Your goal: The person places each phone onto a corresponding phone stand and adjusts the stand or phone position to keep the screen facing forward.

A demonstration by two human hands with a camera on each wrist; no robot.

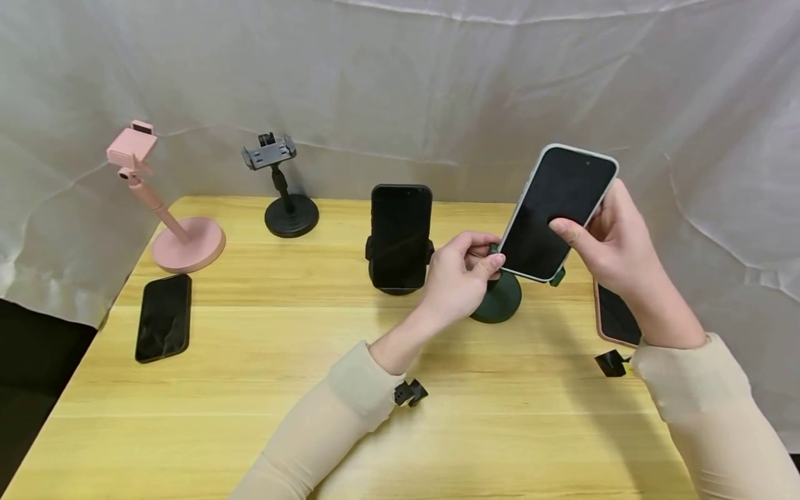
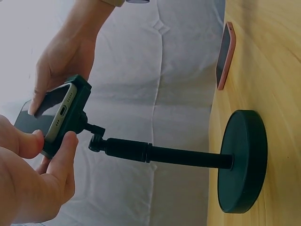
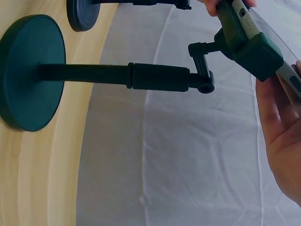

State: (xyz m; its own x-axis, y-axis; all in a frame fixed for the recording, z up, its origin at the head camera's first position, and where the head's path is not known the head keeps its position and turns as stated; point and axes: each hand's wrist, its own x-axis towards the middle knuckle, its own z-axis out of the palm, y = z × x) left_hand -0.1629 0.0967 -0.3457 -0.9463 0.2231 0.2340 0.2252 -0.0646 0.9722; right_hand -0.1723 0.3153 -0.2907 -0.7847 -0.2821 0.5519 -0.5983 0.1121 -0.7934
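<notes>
A phone in a pale case [image 1: 559, 208] sits tilted in the clamp [image 3: 256, 54] of a dark green phone stand [image 1: 500, 302]. My right hand [image 1: 615, 250] holds the phone by its right side, thumb on the dark screen and fingers behind. At the lower left corner, my left hand [image 1: 459, 274] pinches phone and clamp together. The left wrist view shows that thumb on the phone's edge and the fingers against the clamp [image 2: 77, 96]. The stand's round base [image 2: 242, 162] rests on the table, its pole upright.
Left of the green stand, a black phone [image 1: 401, 236] stands in a dark holder. Further left are a black stand [image 1: 292, 215] and a pink stand [image 1: 189, 244], both without phones. Another phone [image 1: 164, 318] lies at left; a pink-edged phone [image 1: 615, 316] lies at right, partly hidden by my arm.
</notes>
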